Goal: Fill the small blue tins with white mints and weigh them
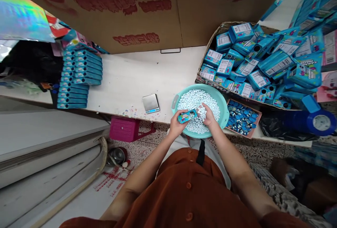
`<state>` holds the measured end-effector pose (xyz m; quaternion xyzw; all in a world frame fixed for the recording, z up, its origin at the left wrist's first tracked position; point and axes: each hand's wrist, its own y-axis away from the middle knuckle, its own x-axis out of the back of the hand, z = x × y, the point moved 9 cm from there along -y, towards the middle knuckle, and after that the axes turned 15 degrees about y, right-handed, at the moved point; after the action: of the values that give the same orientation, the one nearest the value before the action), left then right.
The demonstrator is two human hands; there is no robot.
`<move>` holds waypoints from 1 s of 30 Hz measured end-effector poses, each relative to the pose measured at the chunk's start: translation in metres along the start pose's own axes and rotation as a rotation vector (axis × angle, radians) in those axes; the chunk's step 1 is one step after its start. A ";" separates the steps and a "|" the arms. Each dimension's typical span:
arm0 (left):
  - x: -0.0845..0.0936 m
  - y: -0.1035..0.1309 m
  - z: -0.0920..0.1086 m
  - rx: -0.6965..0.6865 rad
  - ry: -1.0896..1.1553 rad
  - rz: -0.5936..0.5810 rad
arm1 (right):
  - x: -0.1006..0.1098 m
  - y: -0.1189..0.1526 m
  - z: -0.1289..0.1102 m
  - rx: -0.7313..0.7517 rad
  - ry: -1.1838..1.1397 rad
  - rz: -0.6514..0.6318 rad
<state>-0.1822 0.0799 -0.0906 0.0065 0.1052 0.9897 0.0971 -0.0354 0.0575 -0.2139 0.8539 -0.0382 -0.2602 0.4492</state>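
Observation:
My left hand (pixel 176 124) grips a small blue candy box (pixel 185 116), tilted with its round opening turned to the right. Close beside that opening, my right hand (pixel 208 115) is curled around a heap of white candies (pixel 201 112). Both hands are over a turquoise basin (pixel 224 110), which is filled with the same small white pieces. The palm side of my right hand is covered by the candies.
A digital scale (pixel 151 103) lies left of the basin. Stacked blue boxes (pixel 88 67) stand farther left. At right are a carton of blue boxes (pixel 242 59) and a tray of blue caps (pixel 240 119). A large cardboard box (pixel 147 17) blocks the back.

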 end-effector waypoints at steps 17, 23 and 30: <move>-0.048 -0.003 0.027 -0.219 -0.272 -0.216 | -0.024 0.105 -0.098 0.614 -0.185 0.260; -0.054 0.000 0.031 -0.257 -0.298 -0.252 | -0.022 0.115 -0.105 0.691 -0.058 0.350; -0.052 -0.002 0.027 -0.182 -0.235 -0.197 | -0.025 0.120 -0.102 0.654 -0.122 0.372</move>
<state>-0.1305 0.0769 -0.0646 0.1029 0.0033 0.9733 0.2053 0.0121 0.0701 -0.0627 0.9135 -0.3002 -0.1987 0.1894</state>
